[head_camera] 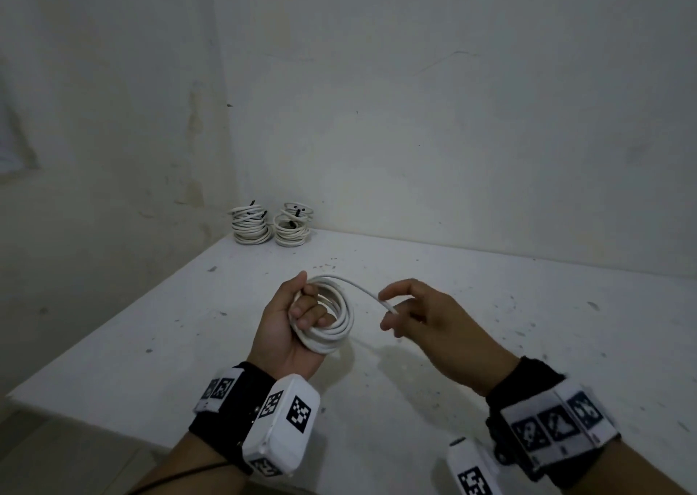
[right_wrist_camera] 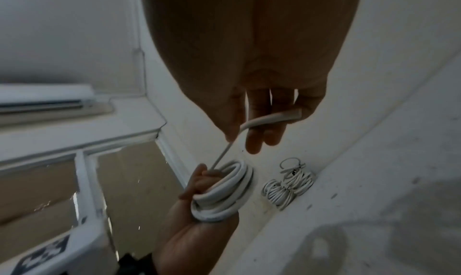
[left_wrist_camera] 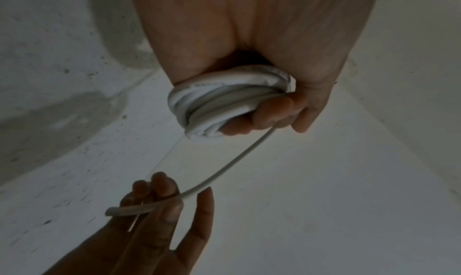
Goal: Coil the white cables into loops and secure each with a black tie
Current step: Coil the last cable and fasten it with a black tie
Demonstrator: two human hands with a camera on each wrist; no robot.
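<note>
My left hand [head_camera: 298, 317] grips a white cable wound into a coil [head_camera: 332, 325], fingers curled through the loops, above the white table [head_camera: 490, 343]. The same coil [left_wrist_camera: 214, 105] fills the left wrist view, and the coil [right_wrist_camera: 224, 192] shows low in the right wrist view. A free tail of the cable [head_camera: 362, 287] arcs from the top of the coil to my right hand [head_camera: 411, 310], which pinches the cable end [left_wrist_camera: 129, 210] between thumb and fingers. The cable end [right_wrist_camera: 274, 118] lies across those fingers. No loose black tie is in sight.
Two stacks of coiled white cables [head_camera: 271, 225] bound with black ties stand in the table's far left corner against the wall; the stacks [right_wrist_camera: 286, 186] also show in the right wrist view. The table's left edge [head_camera: 113, 321] drops to the floor.
</note>
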